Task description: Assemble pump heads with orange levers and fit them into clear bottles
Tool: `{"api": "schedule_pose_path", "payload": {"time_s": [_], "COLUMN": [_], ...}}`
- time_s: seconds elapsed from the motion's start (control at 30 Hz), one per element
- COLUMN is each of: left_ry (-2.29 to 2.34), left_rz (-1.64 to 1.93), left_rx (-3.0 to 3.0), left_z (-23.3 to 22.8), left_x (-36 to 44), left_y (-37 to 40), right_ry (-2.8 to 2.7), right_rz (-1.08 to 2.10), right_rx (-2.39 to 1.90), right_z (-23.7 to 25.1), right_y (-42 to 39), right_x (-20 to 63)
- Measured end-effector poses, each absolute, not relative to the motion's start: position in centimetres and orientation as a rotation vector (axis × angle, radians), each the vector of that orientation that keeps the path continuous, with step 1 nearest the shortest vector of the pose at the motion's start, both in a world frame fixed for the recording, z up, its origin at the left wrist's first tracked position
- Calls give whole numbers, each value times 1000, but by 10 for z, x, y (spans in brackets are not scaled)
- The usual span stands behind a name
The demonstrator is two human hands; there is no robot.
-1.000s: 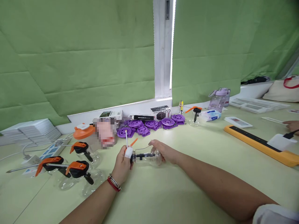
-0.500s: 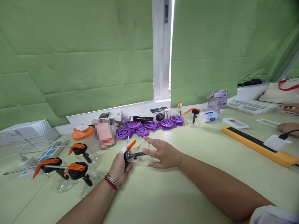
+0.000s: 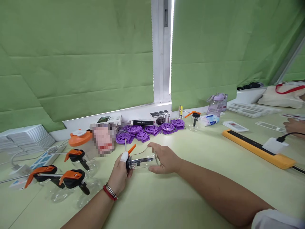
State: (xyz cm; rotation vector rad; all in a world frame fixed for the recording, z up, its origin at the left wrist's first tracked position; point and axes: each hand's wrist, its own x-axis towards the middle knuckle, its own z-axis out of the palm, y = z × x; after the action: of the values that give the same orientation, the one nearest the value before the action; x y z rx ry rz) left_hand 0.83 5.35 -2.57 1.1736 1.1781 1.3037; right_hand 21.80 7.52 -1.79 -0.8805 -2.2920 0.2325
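Three capped bottles point(image 3: 64, 183) lie finished at near left; left hand point(image 3: 120, 173) grips the pump cap point(image 3: 129, 161), right hand point(image 3: 164, 158) clasps the clear bottle point(image 3: 144, 159), cap seemingly nearly seated.

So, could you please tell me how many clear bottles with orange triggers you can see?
5: one held in both hands, three lying at the left, one standing by the wall. Others may be hidden.

bright, even | daylight slit between green blinds point(image 3: 78, 63) | soft shadows | wide-angle edge warp | sharp
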Motion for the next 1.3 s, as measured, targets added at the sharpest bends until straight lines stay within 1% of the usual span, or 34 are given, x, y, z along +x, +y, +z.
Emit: {"api": "schedule_pose_path", "payload": {"time_s": [0.03, 0.17, 0.2, 0.27, 0.33, 0.4, 0.47, 0.57, 0.77, 0.83, 0.9, 1.0, 1.1, 1.2, 1.3], "left_ry": [1192, 1253, 1261, 1259, 1252, 1249, 1249, 1215, 1156, 1136, 1131, 1144, 1165, 1185, 1219], "left_rz": [1328, 1335, 1324, 1309, 1314, 1320, 1322, 1311, 1195, 1131, 1079, 1051, 1088, 1174, 1295], "left_rx": [1222, 1440, 1477, 1520, 1511, 1452, 1342, 1142, 815, 796, 806, 850, 931, 1030, 1177], "left_z": [-24, -24, -25, -27, -28, -27, -26, -27, -31, -29, -28, -25, -25, -25, -22], "left_x": [9, 7, 6, 5, 5, 8, 11, 13, 6, 5, 4, 5, 6, 8, 8], "left_y": [52, 48, 48, 48, 48, 48, 49, 52, 61, 61, 60, 58, 57, 56, 52], "right_ry": [-2252, -1937, -1849, -1735, -1699, -1714, -1776, -1966, -2408, -2442, -2436, -2406, -2381, -2353, -2315], "right_rz": [399, 1267, 1441, 1645, 1698, 1645, 1464, 1011, -95, -347, -507, -602, -562, -339, 60], "right_rx": [-933, -1140, -1168, -1191, -1196, -1201, -1176, -1021, -406, -278, -219, -244, -344, -479, -674], "right_z": [-17, -22, -24, -28, -30, -30, -27, -21, -14, -14, -14, -17, -21, -23, -20], "right_y": [74, 78, 80, 85, 88, 88, 85, 77, 77, 81, 85, 88, 87, 85, 79], "right_x": [217, 214, 214, 213, 212, 211, 212, 213, 216, 218, 219, 222, 222, 221, 220]}}
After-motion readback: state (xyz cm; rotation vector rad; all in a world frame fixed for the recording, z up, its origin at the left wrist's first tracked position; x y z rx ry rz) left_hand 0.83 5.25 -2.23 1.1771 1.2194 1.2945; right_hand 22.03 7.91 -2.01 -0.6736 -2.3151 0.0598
